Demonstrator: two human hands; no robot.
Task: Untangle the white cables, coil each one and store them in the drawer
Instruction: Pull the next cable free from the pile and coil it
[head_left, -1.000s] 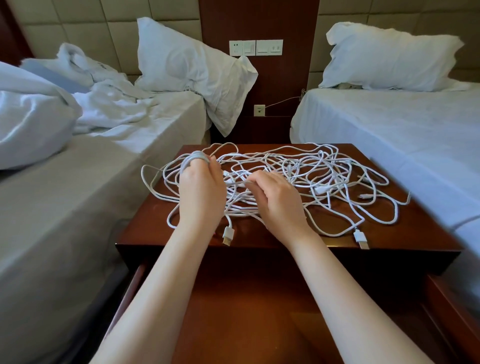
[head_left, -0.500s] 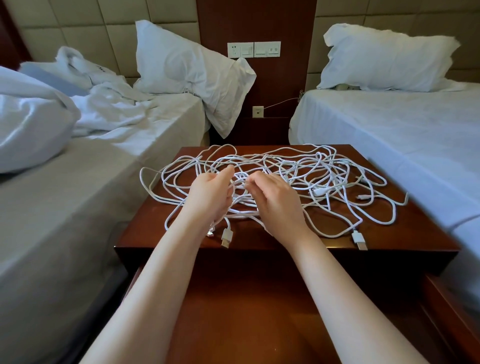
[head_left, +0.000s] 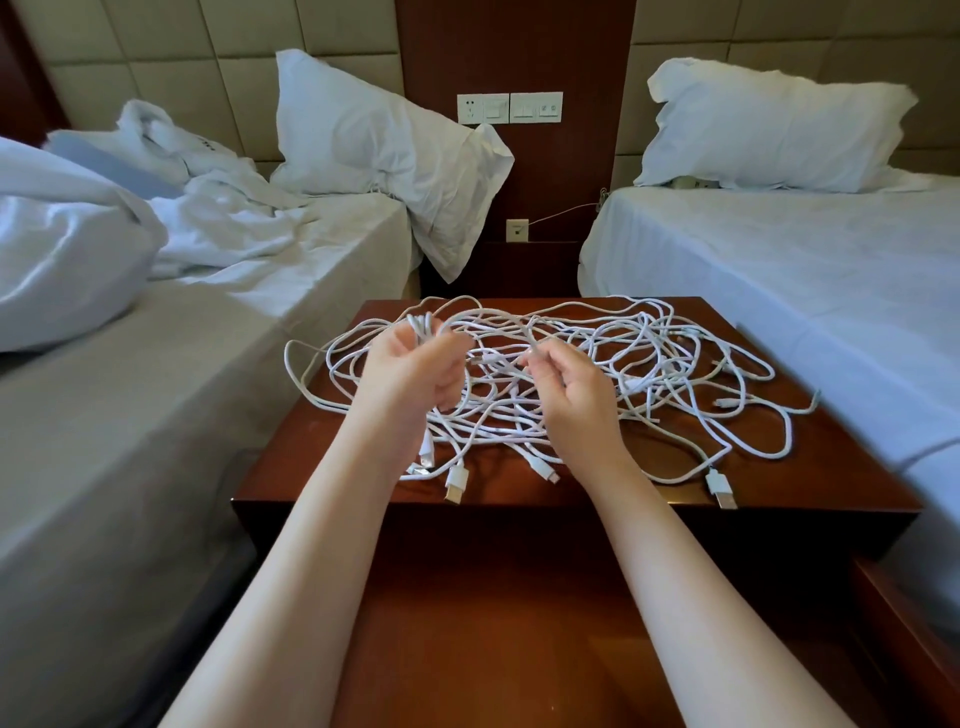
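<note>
Left hand: the left hand (head_left: 410, 374) is up over the left part of the tangle, palm turned towards the camera, with its fingers curled round a small bundle of loops that stands above its fingertips.
Right hand: the right hand (head_left: 576, 395) is just beside it, palm also turned back, thumb and forefinger pinching a single strand lifted off the heap; the other fingers are loosely bent.
Forearms: both are bare and reach forward over the open drawer, close together at the wrists.
Cables: the thin white cables (head_left: 649, 364) lie in one tangled heap spread across most of the nightstand top, none coiled.
Plugs: a white USB plug (head_left: 456, 483) and a second one (head_left: 722, 488) lie at the front edge.
Nightstand: the reddish-brown polished wooden nightstand (head_left: 841, 467) stands between two beds.
Drawer: the matching wooden drawer (head_left: 519, 649) is pulled out below the front edge; no cable is in it.
Surroundings: a rumpled white bed (head_left: 208, 364) on the left, a smooth made one (head_left: 779, 270) on the right.
</note>
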